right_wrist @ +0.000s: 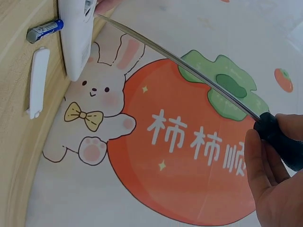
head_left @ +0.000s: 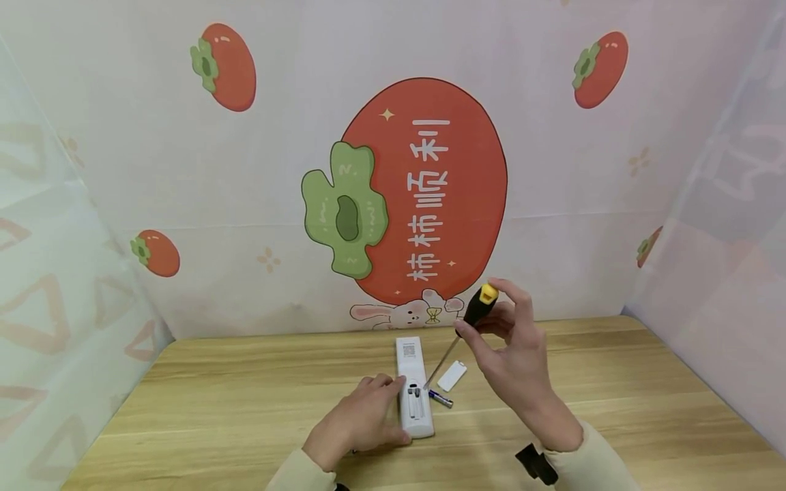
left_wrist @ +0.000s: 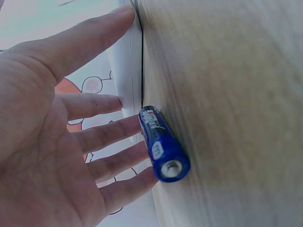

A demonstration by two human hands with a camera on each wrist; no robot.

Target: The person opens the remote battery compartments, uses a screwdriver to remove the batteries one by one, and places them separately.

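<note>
A white remote control (head_left: 408, 360) lies back side up on the table, its battery compartment (head_left: 416, 404) uncovered. My left hand (head_left: 364, 414) rests at the remote's left side, thumb and fingertips touching its edge, fingers fairly straight. In my right hand (head_left: 520, 361) I hold a screwdriver (head_left: 479, 310) by its black and yellow handle, its shaft slanting down. The tip appears near the compartment's upper right; whether it touches is unclear. A blue and silver battery (head_left: 441, 399) lies right of the remote. Another blue battery (left_wrist: 163, 146) lies by my left fingers in the left wrist view.
The white battery cover (head_left: 452, 376) lies to the right of the remote, beyond the battery. The wooden table (head_left: 245, 382) ends at a printed backdrop (head_left: 552, 204) behind, with patterned sheets on both sides. A black strap (head_left: 536, 465) hangs at my right sleeve.
</note>
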